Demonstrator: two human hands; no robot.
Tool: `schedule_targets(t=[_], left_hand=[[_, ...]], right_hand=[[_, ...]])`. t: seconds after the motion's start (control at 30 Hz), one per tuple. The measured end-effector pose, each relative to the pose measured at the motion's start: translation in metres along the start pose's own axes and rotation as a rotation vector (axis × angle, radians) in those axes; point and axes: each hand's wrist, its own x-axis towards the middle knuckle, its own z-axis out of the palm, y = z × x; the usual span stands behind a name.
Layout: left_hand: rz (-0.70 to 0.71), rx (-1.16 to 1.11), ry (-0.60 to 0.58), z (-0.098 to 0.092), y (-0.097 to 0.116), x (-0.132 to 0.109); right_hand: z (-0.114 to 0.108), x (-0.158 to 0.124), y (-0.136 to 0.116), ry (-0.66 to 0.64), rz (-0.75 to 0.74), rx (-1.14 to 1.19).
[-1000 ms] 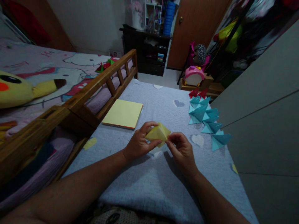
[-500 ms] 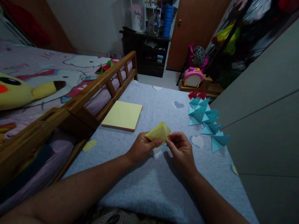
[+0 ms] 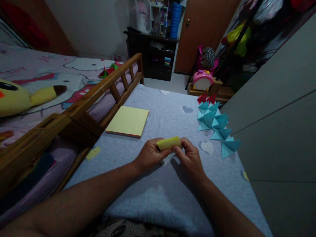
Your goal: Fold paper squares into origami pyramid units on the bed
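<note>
A small folded piece of yellow paper (image 3: 169, 143) is held above the bed between both hands. My left hand (image 3: 149, 154) grips its left end, thumb along the lower edge. My right hand (image 3: 190, 154) pinches the right end with thumb and fingers. The paper's far side and most of my fingertips are hidden behind it. Left of the hands, a square stack of pale yellow paper (image 3: 128, 121) lies flat on the sheet, with orange showing at its bottom edge.
Several folded blue paper pieces (image 3: 206, 119) and red ones (image 3: 207, 98) line the right side of the light blue bedsheet (image 3: 158, 197). A wooden rail (image 3: 91, 97) bounds the left side, with a plush toy (image 3: 17, 97) beyond. A pale cabinet (image 3: 278, 131) stands close on the right.
The yellow paper has turned from a pointed, diamond-like face to a narrow band seen nearly edge-on. My right hand has shifted its pinch further onto the paper. The view has moved slightly.
</note>
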Motion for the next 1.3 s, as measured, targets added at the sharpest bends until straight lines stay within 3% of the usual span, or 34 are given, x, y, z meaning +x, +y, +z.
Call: schedule_targets(t=[0.17,0.37,0.87,1.3], left_hand=[[-0.106,-0.127,-0.084,0.0008,0.0030,0.0006],[-0.101,-0.071,-0.127,-0.0017,0.0023,0.0001],[-0.091,0.033,-0.134,-0.0007,-0.0065,-0.0019],[-0.154,-0.012,-0.175,0.0001,-0.0030,-0.0037]], right_hand=[[0.0000,-0.0006,-0.0016,-0.017,-0.008,0.041],[0.0001,-0.0013,-0.0013,-0.033,0.013,0.044],[-0.0052,0.0012,-0.0096,0.000,0.016,0.078],[-0.0084,0.0036,-0.0075,0.026,-0.013,-0.004]])
